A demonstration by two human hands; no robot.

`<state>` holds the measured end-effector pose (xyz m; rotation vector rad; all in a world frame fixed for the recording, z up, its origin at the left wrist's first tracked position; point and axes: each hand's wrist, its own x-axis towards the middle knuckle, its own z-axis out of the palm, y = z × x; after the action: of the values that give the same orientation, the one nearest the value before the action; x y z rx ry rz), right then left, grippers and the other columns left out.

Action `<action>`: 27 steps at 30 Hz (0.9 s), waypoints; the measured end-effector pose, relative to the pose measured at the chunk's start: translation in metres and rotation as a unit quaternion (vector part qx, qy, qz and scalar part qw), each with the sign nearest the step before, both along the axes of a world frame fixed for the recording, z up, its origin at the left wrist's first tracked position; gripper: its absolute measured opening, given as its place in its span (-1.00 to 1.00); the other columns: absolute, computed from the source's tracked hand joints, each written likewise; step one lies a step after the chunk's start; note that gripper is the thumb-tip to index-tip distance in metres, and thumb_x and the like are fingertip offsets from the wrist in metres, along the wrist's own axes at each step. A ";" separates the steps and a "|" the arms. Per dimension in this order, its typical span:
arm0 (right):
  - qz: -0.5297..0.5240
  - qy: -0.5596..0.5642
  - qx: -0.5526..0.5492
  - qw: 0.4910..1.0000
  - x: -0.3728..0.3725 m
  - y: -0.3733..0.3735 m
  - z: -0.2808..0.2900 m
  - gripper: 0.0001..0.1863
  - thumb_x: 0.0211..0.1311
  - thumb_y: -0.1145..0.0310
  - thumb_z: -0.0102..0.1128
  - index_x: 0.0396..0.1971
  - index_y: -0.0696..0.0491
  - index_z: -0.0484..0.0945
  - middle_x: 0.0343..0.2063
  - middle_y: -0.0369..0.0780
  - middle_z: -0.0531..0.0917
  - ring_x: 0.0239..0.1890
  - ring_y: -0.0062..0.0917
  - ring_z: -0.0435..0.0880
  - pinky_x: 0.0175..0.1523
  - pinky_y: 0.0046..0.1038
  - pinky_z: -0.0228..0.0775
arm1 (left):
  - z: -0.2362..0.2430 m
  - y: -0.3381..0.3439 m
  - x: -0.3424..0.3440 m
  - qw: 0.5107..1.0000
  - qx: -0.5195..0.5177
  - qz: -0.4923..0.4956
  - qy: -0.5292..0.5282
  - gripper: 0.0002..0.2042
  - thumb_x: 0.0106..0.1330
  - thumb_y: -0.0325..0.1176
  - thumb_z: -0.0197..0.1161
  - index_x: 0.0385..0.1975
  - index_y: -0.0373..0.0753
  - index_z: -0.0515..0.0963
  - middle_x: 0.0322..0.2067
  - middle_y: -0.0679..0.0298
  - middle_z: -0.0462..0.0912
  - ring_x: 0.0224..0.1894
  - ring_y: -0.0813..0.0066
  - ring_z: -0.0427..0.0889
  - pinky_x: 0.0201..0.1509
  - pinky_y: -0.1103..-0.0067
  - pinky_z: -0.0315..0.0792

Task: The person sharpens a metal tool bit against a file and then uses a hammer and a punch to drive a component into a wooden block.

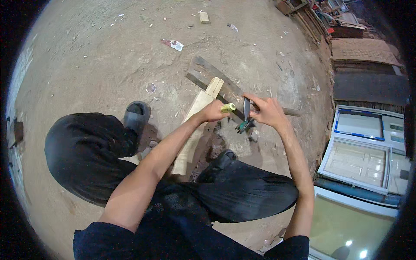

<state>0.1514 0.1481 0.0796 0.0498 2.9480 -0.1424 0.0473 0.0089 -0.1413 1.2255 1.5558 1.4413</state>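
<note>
My left hand (212,112) is closed around a short yellow-green handle (228,107); whatever part lies inside the fist is hidden. Between the thumb and fingers of my right hand (269,113) is a flat grey metal blade (246,108). Just below the blade is a small green and dark object (243,126), and I cannot tell whether the two are joined. A pale wooden piece (197,106) with a narrower stepped end passes under my left hand and forearm. Its far end rests on a dark, worn plank (208,73) lying on the ground.
Framed door or window panels (357,162) and stacked boards (368,89) line the right side. A small wood block (203,17) and a red and white scrap (174,44) lie on the dirt floor. My sandalled foot (137,115) is at left.
</note>
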 end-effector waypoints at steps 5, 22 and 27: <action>0.018 -0.040 0.040 0.998 -0.012 -0.011 0.027 -0.31 -0.15 0.42 0.35 0.15 -0.17 0.48 -0.47 -0.16 0.72 -0.53 -0.42 0.70 -0.40 -0.39 0.50 | -0.003 -0.002 -0.002 1.000 -0.013 -0.011 0.002 -0.71 0.09 -0.24 0.27 -0.50 -0.42 0.50 -0.66 0.02 0.54 -0.61 0.36 0.51 -0.40 0.37 0.43; 0.037 -0.067 0.137 0.988 -0.029 -0.043 0.069 -0.56 -0.08 0.42 0.33 -0.08 -0.05 0.58 -0.54 -0.10 0.66 -0.39 -0.23 0.70 -0.34 -0.24 0.49 | -0.013 -0.003 -0.003 0.997 -0.037 -0.008 0.062 -0.70 0.10 -0.18 0.29 -0.52 -0.37 0.57 -0.62 0.03 0.61 -0.55 0.28 0.62 -0.37 0.38 0.47; 0.110 -0.084 0.190 0.972 -0.021 -0.037 0.018 -0.66 -0.08 0.44 0.28 -0.19 0.02 0.57 -0.55 -0.10 0.66 -0.41 -0.20 0.69 -0.35 -0.23 0.50 | 0.012 0.004 0.006 0.997 -0.036 -0.036 0.062 -0.68 0.09 -0.15 0.29 -0.48 -0.35 0.57 -0.55 -0.02 0.62 -0.46 0.12 0.66 -0.32 0.36 0.49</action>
<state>0.1306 0.1110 0.0971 -0.2017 2.7431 0.4362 0.0537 0.0132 -0.1295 1.3364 1.6133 1.2735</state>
